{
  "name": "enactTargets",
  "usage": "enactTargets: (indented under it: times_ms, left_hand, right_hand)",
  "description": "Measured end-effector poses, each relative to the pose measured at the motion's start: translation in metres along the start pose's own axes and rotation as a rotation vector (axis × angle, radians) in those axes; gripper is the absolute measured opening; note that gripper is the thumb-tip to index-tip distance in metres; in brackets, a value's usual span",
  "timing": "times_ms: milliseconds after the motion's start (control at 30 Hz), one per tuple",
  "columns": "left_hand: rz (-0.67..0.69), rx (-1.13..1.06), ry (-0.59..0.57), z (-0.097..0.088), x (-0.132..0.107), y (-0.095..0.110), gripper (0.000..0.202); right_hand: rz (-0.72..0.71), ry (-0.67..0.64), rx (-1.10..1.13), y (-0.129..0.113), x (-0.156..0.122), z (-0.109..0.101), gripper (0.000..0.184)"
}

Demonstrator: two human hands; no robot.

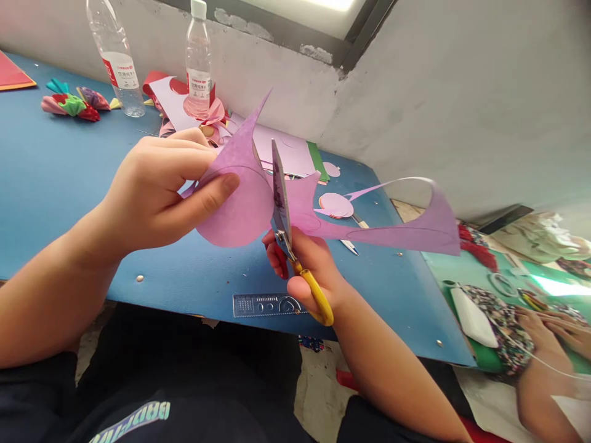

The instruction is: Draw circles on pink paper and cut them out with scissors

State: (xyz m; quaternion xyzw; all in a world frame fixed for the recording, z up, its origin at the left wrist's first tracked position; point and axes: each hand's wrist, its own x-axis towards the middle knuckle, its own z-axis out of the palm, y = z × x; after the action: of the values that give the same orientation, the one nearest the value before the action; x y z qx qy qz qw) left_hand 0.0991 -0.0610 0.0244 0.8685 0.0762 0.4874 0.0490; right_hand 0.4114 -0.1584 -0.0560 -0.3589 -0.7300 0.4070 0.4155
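My left hand [159, 191] pinches a sheet of purple paper [244, 203] between thumb and fingers, holding it above the blue table [55, 178]. My right hand [307, 261] grips yellow-handled scissors [289, 227], whose blades point up and stand inside a cut in the paper. A long curved purple strip [406, 224] trails off to the right from the cut. The paper hides part of my right fingers.
Two clear plastic bottles [115, 58] [198, 61] stand at the back among pink and purple paper offcuts [286, 154]. Pink paper circles [335, 205] lie right of the scissors. A clear ruler [265, 304] lies at the near edge. Folded paper flowers [74, 104] sit far left. Another person's hands [549, 323] are at right.
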Motion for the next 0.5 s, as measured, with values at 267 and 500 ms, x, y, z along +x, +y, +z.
enactTargets:
  times_ms: [267, 500]
  left_hand:
    - [-0.064, -0.008, 0.003, 0.0003, 0.0023, 0.0065, 0.050]
    - [-0.087, -0.011, 0.018, 0.0019, 0.0013, 0.0070, 0.049]
  right_hand:
    - [0.008, 0.007, 0.031, -0.0012, 0.0019, 0.0003, 0.100]
    - [0.034, 0.006, 0.032, -0.0053, -0.0005, -0.0005, 0.098]
